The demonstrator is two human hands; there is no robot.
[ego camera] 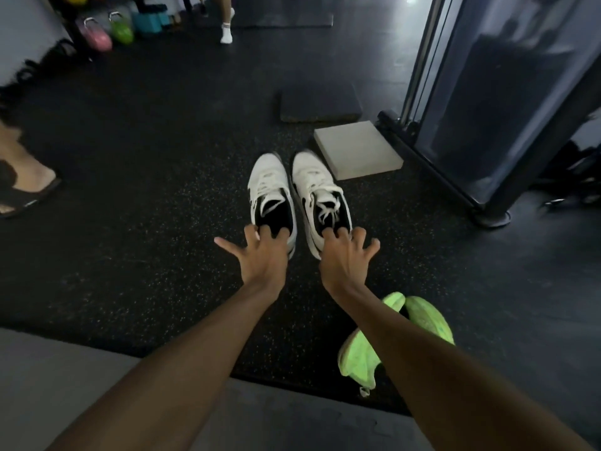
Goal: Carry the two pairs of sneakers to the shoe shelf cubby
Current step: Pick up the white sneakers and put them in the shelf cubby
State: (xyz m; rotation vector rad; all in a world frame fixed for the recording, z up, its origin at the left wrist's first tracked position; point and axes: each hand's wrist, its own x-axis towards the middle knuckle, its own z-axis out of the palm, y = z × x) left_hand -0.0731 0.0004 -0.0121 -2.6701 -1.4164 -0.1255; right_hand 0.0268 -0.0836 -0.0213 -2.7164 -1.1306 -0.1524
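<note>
While both bare arms are stretching forward and down, the left hand [263,255] is reaching into the heel opening of the left white sneaker [271,193], with two or three fingers [267,232] hooking inside the dark lining and the thumb and little finger splaying outward, clear of the shoe. The right hand [344,255] is doing much the same at the right white sneaker [320,196]: its first fingers are dipping into the collar beside the loose laces, the others spreading apart in the air. Neither hand is closing fully round its shoe; whether the fingers are pinching the heel rims or merely lying inside them cannot be told.

Both white sneakers are sitting side by side, toes pointing away from the person, on the dark speckled floor [146,255]. Just beyond the toe of the right white sneaker a pale square block [357,149] is lying flat, and behind that block a dark mat [320,102] is resting on the floor. To the right of the white pair the base of a black cable machine [487,125] is standing.

Nearer the person than the white pair, and to its right, the neon green sneakers [390,336] are lying tumbled under the right forearm, one showing its sole, untouched by either hand. Far to the left of the white pair a sandalled foot [26,180] is standing, and well beyond the pair pink and green kettlebells [109,32] are sitting by a rack. No shoe shelf is showing.
</note>
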